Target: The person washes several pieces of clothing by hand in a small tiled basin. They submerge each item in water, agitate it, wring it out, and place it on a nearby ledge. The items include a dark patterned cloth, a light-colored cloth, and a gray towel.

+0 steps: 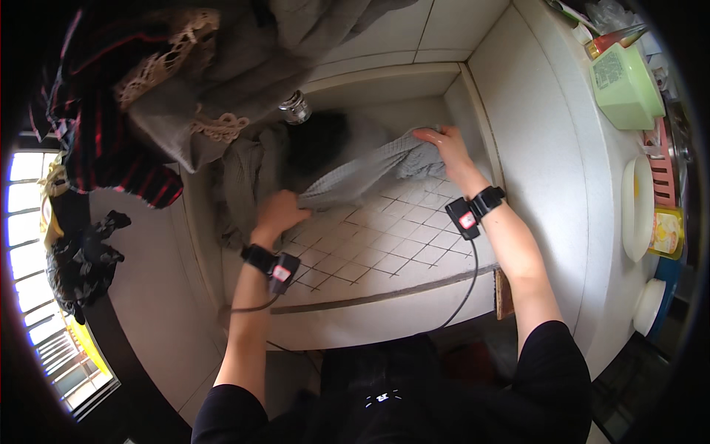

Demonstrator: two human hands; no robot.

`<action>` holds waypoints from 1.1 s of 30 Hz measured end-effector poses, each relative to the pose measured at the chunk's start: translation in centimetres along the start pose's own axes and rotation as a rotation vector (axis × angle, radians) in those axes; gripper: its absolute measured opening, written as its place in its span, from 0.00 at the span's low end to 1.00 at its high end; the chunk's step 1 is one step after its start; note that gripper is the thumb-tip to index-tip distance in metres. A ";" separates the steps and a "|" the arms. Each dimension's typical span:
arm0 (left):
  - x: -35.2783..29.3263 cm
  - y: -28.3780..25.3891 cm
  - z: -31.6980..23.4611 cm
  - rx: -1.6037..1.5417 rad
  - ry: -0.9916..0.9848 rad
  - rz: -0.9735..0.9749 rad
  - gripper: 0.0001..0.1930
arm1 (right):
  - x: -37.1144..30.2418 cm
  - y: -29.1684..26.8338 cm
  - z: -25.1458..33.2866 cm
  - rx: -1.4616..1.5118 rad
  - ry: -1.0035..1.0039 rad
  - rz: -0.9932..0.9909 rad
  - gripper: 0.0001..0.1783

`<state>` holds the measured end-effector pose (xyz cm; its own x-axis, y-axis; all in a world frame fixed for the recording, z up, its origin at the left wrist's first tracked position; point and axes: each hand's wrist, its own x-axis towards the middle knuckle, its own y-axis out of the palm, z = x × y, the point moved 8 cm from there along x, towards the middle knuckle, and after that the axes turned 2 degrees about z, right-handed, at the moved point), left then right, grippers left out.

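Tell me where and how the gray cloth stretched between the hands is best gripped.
Probably by the upper edge of the gray cloth, near both ends of the stretched span, coming from the near side and pinching between thumb and fingers. It slants between the left hand and right hand, giving a thin edge; the folds below look looser.

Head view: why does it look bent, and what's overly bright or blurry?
In the head view, the fisheye lens bows the window at far left; in that same head view its panes glare white, corners go black, and the grey cloth between left hand and right hand looks smeared, probably by motion.
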<state>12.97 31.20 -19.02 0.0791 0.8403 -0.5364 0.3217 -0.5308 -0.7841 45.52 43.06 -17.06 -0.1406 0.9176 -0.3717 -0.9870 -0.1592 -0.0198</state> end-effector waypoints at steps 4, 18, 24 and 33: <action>-5.3 -6.8 -0.6 -0.277 -0.045 -0.023 0.19 | -1.5 -1.2 4.7 -0.033 -0.164 -0.030 0.11; 5.0 3.4 -8.2 -0.120 0.289 -0.267 0.34 | 4.6 -2.0 -3.9 -1.325 -0.029 -0.192 0.28; 11.3 9.4 -8.3 0.195 0.234 -0.040 0.41 | 7.2 -1.0 -10.2 -1.312 0.293 0.051 0.42; 18.4 11.2 -7.7 0.030 -0.003 0.075 0.42 | 13.7 -1.0 -12.7 -1.621 0.063 0.129 0.42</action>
<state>25.26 41.56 -35.24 0.0988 0.7978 -0.5948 0.2868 -0.5951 -0.7507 45.54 51.16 -33.93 -0.1681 0.8595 -0.4828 0.1480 -0.4622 -0.8744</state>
